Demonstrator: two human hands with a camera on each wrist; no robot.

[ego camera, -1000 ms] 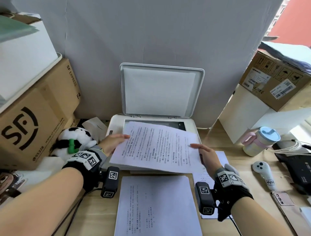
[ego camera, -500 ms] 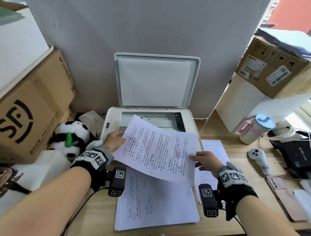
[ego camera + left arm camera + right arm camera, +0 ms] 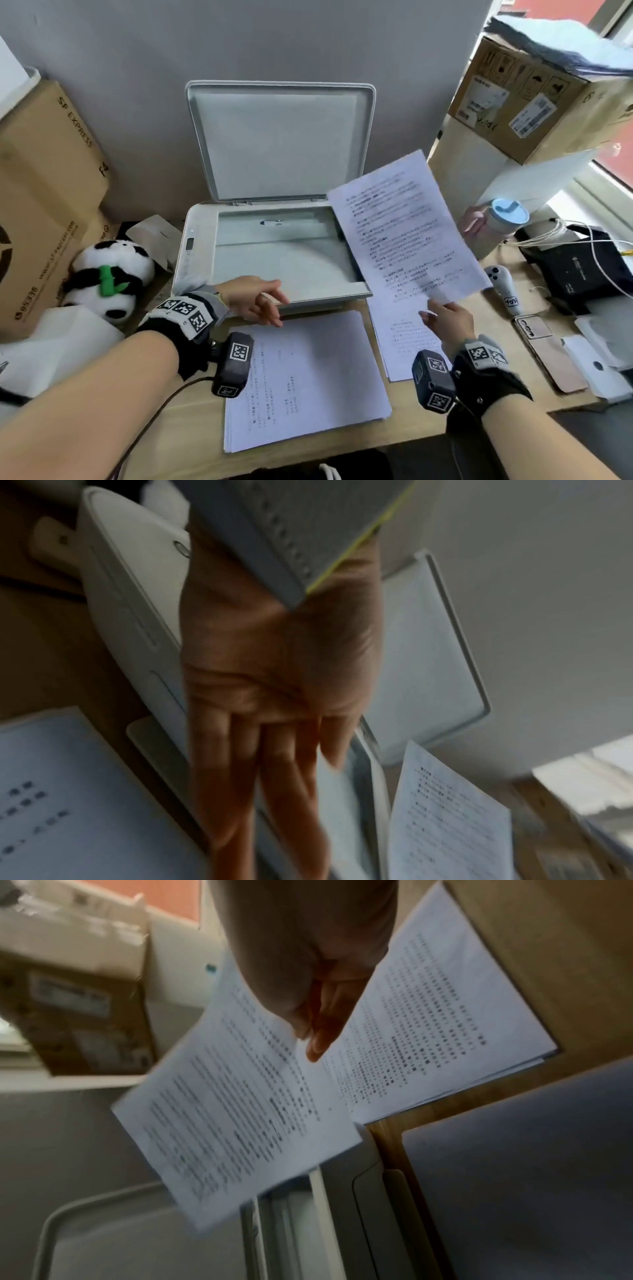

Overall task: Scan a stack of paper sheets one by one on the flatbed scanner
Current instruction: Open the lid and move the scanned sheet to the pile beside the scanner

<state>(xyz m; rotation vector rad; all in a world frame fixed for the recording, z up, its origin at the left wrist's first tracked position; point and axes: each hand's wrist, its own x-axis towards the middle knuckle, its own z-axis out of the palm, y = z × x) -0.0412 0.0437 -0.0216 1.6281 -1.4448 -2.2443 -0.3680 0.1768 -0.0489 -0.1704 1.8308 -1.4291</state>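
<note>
The white flatbed scanner (image 3: 191, 260) stands mid-desk with its lid (image 3: 281, 137) raised and its glass (image 3: 274, 253) bare. My right hand (image 3: 442, 317) pinches the near edge of a printed sheet (image 3: 404, 229) held in the air over the scanner's right edge; the sheet (image 3: 240, 1096) and hand (image 3: 308, 1010) also show in the right wrist view. Beneath it lies a small pile of printed sheets (image 3: 400, 339) on the desk. My left hand (image 3: 257, 301) hovers with relaxed fingers at the scanner's front edge, holding nothing; its fingers (image 3: 274, 777) are spread. A paper stack (image 3: 305, 377) lies in front.
A plush panda (image 3: 109, 274) and cardboard boxes (image 3: 44, 192) crowd the left. At the right are a lidded cup (image 3: 503, 219), a white controller (image 3: 503, 287), a phone (image 3: 548, 349), cables and a black device (image 3: 579, 270), and a box (image 3: 534, 99) on a white stand.
The left hand let go of the sheet and drew back to the scanner's front edge. The right hand carried the sheet rightward off the glass, which now lies bare.
</note>
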